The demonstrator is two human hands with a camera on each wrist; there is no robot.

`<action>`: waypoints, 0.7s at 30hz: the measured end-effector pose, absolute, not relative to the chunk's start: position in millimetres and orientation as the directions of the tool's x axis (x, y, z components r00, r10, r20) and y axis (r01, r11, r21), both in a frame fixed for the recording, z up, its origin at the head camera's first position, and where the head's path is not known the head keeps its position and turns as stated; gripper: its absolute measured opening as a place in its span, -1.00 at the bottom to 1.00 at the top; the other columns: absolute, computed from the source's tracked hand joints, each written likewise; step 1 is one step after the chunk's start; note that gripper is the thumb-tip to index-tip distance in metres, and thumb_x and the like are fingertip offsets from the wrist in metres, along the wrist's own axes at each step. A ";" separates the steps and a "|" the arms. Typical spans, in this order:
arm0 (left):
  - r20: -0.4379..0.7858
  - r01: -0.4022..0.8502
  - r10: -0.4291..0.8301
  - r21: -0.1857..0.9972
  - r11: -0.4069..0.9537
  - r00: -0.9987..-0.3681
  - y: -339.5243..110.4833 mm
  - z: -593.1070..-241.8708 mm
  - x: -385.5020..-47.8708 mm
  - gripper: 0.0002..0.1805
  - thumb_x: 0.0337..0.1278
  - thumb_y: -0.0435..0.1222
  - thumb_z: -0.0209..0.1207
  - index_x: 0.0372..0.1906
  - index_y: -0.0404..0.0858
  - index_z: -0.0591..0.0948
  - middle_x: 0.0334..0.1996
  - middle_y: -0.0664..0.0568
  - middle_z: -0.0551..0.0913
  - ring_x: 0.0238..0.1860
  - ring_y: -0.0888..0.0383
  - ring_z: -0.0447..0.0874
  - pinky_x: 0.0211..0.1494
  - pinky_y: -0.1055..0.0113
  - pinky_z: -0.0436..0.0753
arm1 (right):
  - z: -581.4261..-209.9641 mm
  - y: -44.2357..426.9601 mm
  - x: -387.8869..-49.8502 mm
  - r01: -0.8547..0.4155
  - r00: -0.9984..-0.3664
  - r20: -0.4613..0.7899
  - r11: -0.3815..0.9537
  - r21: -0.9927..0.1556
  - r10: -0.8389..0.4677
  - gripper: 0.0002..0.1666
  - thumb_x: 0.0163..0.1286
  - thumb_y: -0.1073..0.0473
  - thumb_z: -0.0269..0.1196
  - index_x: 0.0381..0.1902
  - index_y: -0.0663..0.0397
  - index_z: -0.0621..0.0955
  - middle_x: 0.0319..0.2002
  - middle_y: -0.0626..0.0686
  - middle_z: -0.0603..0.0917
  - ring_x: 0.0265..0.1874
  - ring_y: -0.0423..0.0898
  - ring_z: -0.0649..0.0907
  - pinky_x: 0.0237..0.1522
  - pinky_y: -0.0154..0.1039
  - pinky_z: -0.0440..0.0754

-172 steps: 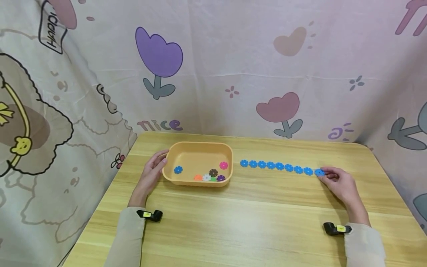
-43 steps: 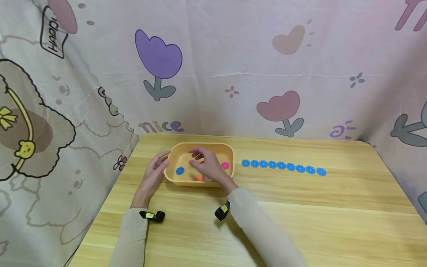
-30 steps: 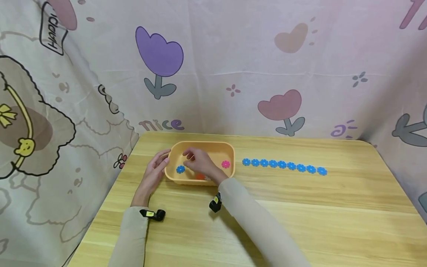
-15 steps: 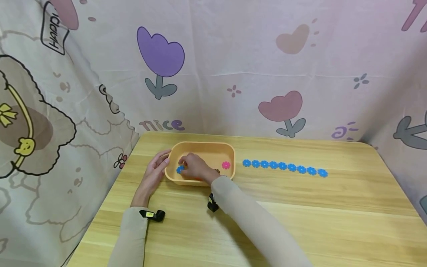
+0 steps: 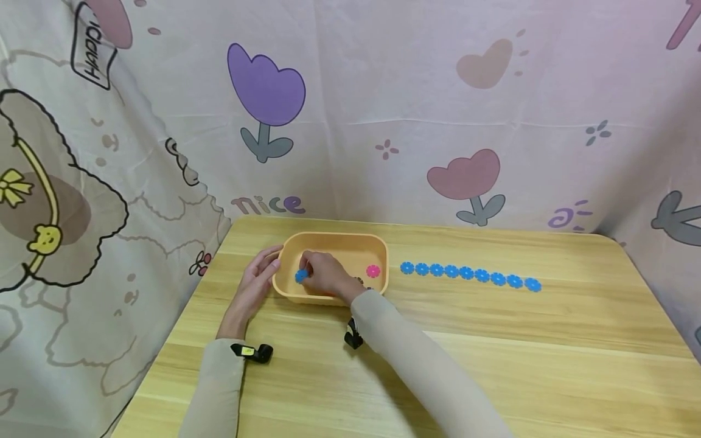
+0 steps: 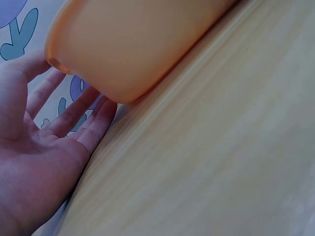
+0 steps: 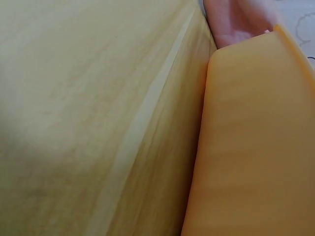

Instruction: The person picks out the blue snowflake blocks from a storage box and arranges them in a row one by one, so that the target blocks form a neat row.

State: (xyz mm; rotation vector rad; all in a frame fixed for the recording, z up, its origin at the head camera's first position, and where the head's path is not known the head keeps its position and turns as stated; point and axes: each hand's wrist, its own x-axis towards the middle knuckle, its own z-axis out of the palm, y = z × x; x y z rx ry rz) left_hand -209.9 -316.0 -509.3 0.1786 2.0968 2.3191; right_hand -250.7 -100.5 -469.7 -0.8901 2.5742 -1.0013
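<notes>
In the head view, an orange-yellow plastic tub (image 5: 345,244) stands on the table. My left hand (image 5: 253,286) rests against its left end; the left wrist view has the fingers (image 6: 69,118) mostly straight, touching the tub's wall (image 6: 123,54). My right hand (image 5: 325,274) reaches inside and pinches a blue snowflake disc (image 5: 302,276) between thumb and fingers. A pink disc (image 5: 373,271) lies at the tub's right side. Part of a brown disc (image 5: 359,281) shows beside the right wrist; other discs are hidden by the hand and front wall.
Right of the tub, several blue snowflake discs (image 5: 466,273) lie in a row on the wooden table (image 5: 493,365). A printed cloth (image 5: 350,121) hangs behind and at both sides. In the right wrist view, the tub's front wall (image 7: 261,137) fills the right side.
My right hand has gone from the right end of the disc row into the tub, moved left and taken hold of the blue disc, which has shifted slightly. My left hand stays at the tub.
</notes>
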 end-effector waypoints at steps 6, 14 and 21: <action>0.075 0.066 0.084 0.993 -0.103 -0.994 -316.3 -508.6 -209.7 -0.45 0.58 -0.22 0.08 0.51 -0.29 0.31 0.49 -0.31 0.26 0.37 0.00 0.41 0.21 0.30 0.64 | -470.8 -99.8 -251.1 -0.429 -0.811 -0.001 0.595 -0.680 -0.586 -0.78 0.39 0.25 0.38 -0.08 0.02 0.56 -0.34 -0.08 0.64 -0.38 -0.14 0.57 -0.27 -0.35 0.56; 0.088 0.078 0.086 0.991 -0.112 -0.992 -316.5 -509.4 -209.7 -0.46 0.59 -0.25 0.07 0.51 -0.32 0.31 0.46 -0.33 0.28 0.31 0.05 0.48 0.19 0.30 0.65 | -470.2 -99.3 -253.0 -0.394 -0.838 0.022 0.577 -0.716 -0.545 -0.82 0.50 0.29 0.26 0.02 0.06 0.58 -0.34 -0.04 0.63 -0.42 -0.14 0.58 -0.39 -0.38 0.56; 0.084 0.074 0.084 0.992 -0.106 -0.993 -316.5 -510.0 -210.1 -0.45 0.59 -0.26 0.06 0.51 -0.33 0.29 0.48 -0.38 0.24 0.34 -0.01 0.45 0.20 0.30 0.65 | -466.1 -93.4 -253.3 -0.369 -0.852 0.062 0.512 -0.776 -0.521 -0.79 0.46 0.37 0.23 0.01 0.11 0.58 -0.41 0.02 0.58 -0.51 -0.14 0.50 -0.50 -0.38 0.46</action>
